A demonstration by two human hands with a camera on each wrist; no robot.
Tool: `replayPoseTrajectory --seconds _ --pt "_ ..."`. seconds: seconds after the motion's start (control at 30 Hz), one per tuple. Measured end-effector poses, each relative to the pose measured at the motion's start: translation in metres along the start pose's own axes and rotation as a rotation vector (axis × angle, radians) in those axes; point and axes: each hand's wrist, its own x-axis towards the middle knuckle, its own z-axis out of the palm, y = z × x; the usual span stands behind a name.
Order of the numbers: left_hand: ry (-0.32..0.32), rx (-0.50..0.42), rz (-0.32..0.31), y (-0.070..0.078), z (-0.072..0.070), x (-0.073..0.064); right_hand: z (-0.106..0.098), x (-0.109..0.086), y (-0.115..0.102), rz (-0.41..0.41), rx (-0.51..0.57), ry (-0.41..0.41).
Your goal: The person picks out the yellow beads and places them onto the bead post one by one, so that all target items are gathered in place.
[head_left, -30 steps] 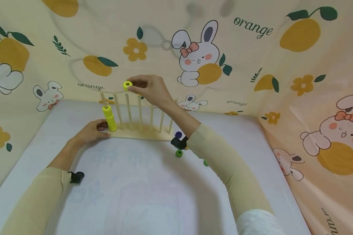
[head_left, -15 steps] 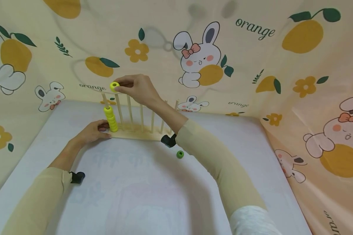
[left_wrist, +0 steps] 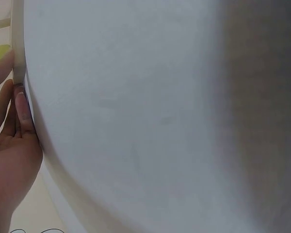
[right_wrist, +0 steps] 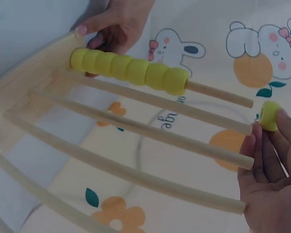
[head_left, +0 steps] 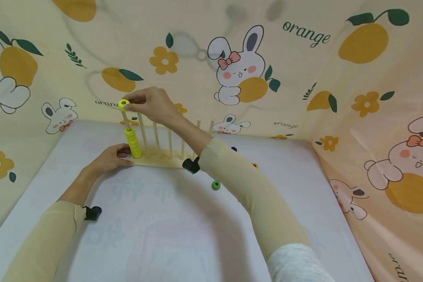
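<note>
A wooden peg rack [head_left: 162, 161] stands at the back left of the table with a row of upright pegs. Several yellow beads form a stack [head_left: 132, 143] on its leftmost peg, whose upper part is bare. Between thumb and fingers, my right hand [head_left: 153, 105] pinches one more yellow bead [head_left: 121, 107] at the tip of that peg. In the right wrist view this bead [right_wrist: 269, 116] appears just off the peg's end. My left hand [head_left: 109, 158] grips the rack's left end, thumb at the front edge and fingers behind. My right forearm hides the rack's right end.
A green bead [head_left: 214, 188] lies on the white table [head_left: 155, 219] in front of the rack. Right of it, a purple bead [head_left: 234, 149] and an orange bead [head_left: 255, 165] are partly hidden by my sleeve. A printed cloth [head_left: 190, 23] hangs behind.
My right hand has carried the yellow bead leftward, from above the middle pegs to the leftmost peg's tip. My left hand stays at the rack's end.
</note>
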Motion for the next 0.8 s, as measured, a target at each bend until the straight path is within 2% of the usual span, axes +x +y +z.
replayPoseTrajectory --seconds 0.37,0.6,0.8 --pt "-0.007 -0.012 0.007 -0.0017 -0.001 -0.0001 0.0042 0.0057 0.001 0.022 -0.041 -0.03" --pt "-0.007 -0.002 -0.016 -0.002 -0.0008 -0.0006 0.0067 0.0085 0.002 0.013 -0.045 -0.048" --pt "-0.012 -0.006 -0.024 -0.0003 0.0002 -0.0004 0.0076 0.0078 -0.0006 0.057 -0.095 -0.08"
